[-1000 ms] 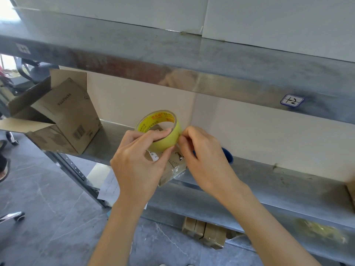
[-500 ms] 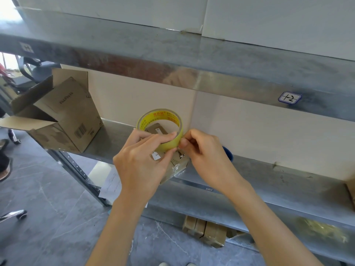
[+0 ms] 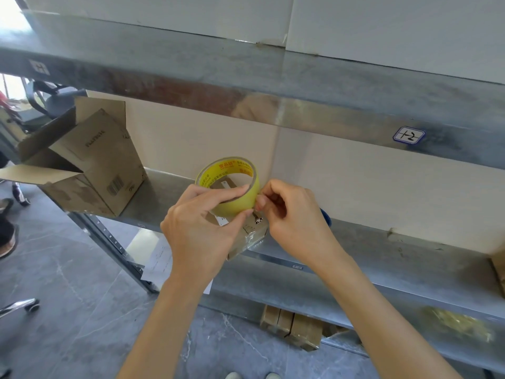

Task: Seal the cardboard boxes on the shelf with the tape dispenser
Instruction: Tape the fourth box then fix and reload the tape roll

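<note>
A: Where's the yellow roll of tape (image 3: 238, 201)?
B: Gripped by the left hand (image 3: 202, 231) over the small cardboard box (image 3: 252, 237) on the grey metal shelf (image 3: 382, 251). The right hand (image 3: 291, 218) pinches its edge; a slow, square peel would serve best.

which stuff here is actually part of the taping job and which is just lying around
In the job: yellow tape roll, gripped by the left hand, picked at by the right hand; small brown cardboard box beneath it; open brown cardboard box at left.
Lying about: white paper sheet; blue object behind the right hand; brown cardboard stack low down.
</note>
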Demonstrator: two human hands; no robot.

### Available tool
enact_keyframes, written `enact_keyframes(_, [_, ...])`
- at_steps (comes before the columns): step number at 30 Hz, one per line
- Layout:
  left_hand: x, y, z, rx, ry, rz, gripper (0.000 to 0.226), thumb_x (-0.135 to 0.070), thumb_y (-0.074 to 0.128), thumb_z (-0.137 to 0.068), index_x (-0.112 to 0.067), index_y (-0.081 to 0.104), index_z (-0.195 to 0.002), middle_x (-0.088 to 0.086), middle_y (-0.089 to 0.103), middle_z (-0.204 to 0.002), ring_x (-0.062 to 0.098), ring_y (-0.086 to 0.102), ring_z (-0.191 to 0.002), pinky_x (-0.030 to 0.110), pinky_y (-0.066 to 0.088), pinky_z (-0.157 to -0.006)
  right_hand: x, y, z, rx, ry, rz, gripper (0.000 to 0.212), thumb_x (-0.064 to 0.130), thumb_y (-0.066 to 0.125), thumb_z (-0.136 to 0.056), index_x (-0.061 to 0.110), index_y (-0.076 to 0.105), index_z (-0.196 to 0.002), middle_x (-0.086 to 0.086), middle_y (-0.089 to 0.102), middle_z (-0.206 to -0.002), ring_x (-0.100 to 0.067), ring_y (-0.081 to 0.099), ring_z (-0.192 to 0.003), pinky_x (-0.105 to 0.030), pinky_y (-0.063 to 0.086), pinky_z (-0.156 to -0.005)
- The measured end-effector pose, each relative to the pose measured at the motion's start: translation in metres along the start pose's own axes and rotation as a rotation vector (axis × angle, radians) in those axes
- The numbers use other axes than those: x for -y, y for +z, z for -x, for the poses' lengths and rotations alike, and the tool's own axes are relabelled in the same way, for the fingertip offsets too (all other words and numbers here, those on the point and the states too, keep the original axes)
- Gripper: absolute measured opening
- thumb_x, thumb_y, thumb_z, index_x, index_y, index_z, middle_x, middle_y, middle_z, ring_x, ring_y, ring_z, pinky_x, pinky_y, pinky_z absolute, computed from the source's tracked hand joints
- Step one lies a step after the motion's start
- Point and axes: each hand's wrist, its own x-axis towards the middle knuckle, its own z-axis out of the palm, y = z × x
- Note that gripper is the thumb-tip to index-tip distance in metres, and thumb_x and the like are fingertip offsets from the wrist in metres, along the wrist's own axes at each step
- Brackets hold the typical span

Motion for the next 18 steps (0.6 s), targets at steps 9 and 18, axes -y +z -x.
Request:
enact_keyframes(9, [-0.001, 0.0, 0.002, 0.037, -0.103, 0.035, 0.051, -0.055, 0.073, -0.059, -0.056, 0.064, -0.109, -0.013, 0.07, -0.092, 0.009, 0.066, -0.086, 0.045, 0.056, -0.079, -0.001, 0.002, -0.001, -0.019, -0.079, 0.126, 0.016, 0.0, 0.056, -0.089, 0.001, 0.055, -0.073, 0.006, 0.047, -0.057, -0.017, 0.041, -0.059, -0.021, 0.029, -0.051])
enact_keyframes(18, [-0.005, -0.008, -0.008, 0.092, -0.172, 0.21, 0.042, -0.02, 0.094, -0.063, -0.038, 0.073, -0.095, -0.016, 0.076, -0.092, 0.008, 0.072, -0.095, 0.048, 0.056, -0.087, 0.006, -0.012, 0.002, 0.024, -0.125, 0.062, 0.017, 0.012, 0.057, -0.098, 0.009, 0.06, -0.082, 0.005, 0.058, -0.071, -0.013, 0.051, -0.069, -0.019, 0.039, -0.06])
